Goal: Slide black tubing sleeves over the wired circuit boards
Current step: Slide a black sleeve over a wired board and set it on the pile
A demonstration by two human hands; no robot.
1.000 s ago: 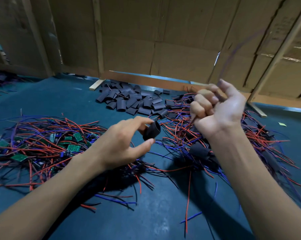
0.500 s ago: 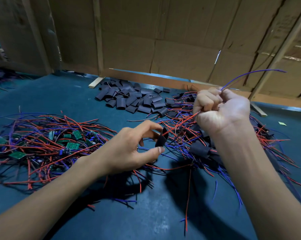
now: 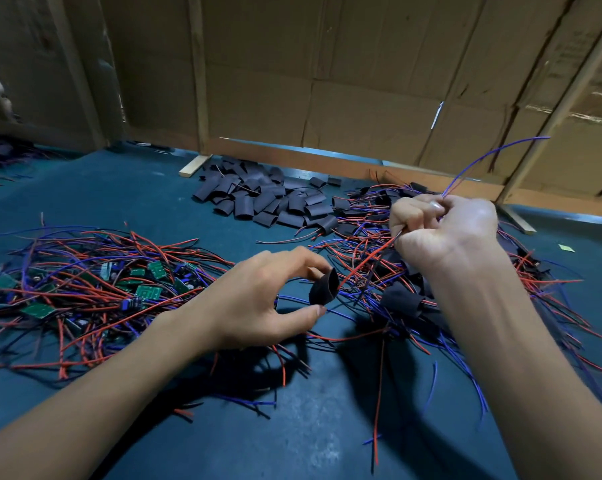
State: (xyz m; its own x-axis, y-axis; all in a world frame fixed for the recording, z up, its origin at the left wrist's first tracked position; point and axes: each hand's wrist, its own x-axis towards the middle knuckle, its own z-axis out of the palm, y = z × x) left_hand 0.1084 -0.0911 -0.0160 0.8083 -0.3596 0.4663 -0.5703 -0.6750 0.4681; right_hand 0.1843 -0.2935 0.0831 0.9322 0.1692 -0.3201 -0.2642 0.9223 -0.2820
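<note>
Short black sleeve (image 3: pixel 323 287), squashed open-mouthed between left-hand (image 3: pixel 258 303) fingertips.

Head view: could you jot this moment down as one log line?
left hand: pinches black sleeve | right hand: grips wires, raised | red wire end at sleeve mouth | sleeve pile: behind
</note>
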